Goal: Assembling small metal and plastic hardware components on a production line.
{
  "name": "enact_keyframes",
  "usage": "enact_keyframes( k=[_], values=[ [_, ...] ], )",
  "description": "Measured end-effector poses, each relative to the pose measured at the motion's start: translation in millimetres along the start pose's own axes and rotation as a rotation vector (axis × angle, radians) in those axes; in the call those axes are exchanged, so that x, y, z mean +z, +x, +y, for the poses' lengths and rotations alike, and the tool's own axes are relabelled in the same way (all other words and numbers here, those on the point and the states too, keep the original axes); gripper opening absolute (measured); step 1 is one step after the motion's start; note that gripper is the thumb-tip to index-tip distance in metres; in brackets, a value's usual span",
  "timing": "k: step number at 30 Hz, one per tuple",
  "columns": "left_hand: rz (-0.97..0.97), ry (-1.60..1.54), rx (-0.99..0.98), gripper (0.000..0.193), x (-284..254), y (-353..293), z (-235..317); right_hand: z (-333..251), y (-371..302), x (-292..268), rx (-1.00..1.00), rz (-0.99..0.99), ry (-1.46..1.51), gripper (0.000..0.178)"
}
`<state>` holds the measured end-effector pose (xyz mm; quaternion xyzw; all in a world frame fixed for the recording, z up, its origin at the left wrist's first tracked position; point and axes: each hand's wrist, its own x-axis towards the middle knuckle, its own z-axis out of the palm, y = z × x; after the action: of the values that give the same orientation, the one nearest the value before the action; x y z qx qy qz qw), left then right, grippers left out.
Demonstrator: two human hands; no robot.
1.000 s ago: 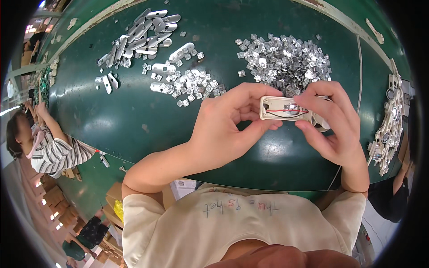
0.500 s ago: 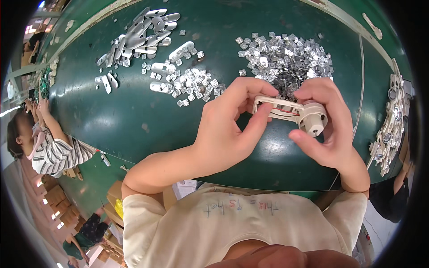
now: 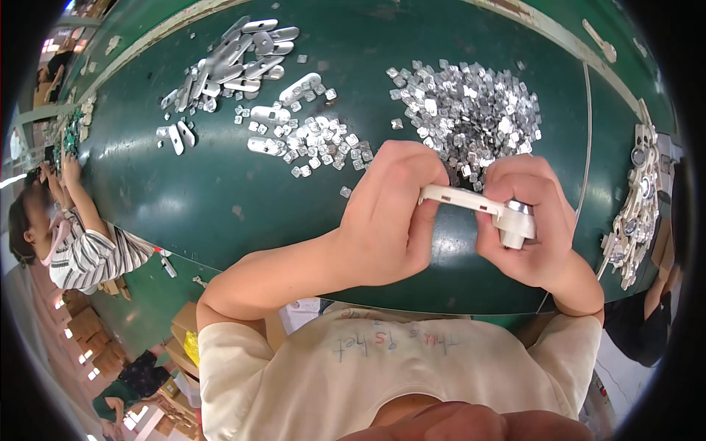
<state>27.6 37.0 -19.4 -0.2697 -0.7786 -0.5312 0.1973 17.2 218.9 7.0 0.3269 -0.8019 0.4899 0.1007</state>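
A cream plastic housing (image 3: 465, 198), long and flat with a round head at its right end, is held edge-on above the green table (image 3: 309, 220). My left hand (image 3: 393, 209) pinches its narrow left end between thumb and fingers. Around the round head, which has a silvery rim and a stubby post pointing at me, my right hand (image 3: 533, 220) is closed. The hollow side of the housing is turned out of sight. Just beyond both hands lies a big heap of small square metal pieces (image 3: 471, 110).
Left of it sit a smaller cluster of clear square pieces (image 3: 316, 140) and a pile of oblong metal plates (image 3: 235, 59). Along the right edge runs a row of cream housings (image 3: 638, 206). A co-worker in a striped top (image 3: 99, 246) sits at far left.
The housing has been tipped, so its open side with the red and black wires no longer shows. Both hands came slightly nearer to me, and my right fingers closed around the head.
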Motion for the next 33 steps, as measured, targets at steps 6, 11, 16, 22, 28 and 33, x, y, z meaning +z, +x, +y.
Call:
enact_keyframes(
  k=[6,11,16,22,28,33],
  values=[
    [0.148,0.013,-0.393,0.048,-40.5,32.0,-15.6,76.4,90.0,-37.8,0.489,-0.033,0.034,0.030],
    [0.083,0.470,-0.445,0.005,-93.5,42.9,-50.9,192.2,172.8,-94.8,0.717,0.282,-0.345,0.023],
    [-0.122,0.741,-0.425,0.014,-92.0,25.7,-67.0,149.8,175.6,-40.2,0.530,0.182,-0.993,0.052],
    [-0.119,0.672,-0.499,0.017,-90.6,27.1,-70.3,42.3,97.7,26.1,-0.003,-0.455,-0.320,0.010],
    [-0.016,0.575,-0.367,0.009,-78.1,37.4,-54.0,41.3,66.5,41.8,-0.007,-0.457,-0.365,0.014],
    [0.003,-0.356,-0.728,0.014,-65.8,44.8,-23.7,23.3,58.7,19.1,0.269,-0.381,-0.085,0.012]
  ],
)
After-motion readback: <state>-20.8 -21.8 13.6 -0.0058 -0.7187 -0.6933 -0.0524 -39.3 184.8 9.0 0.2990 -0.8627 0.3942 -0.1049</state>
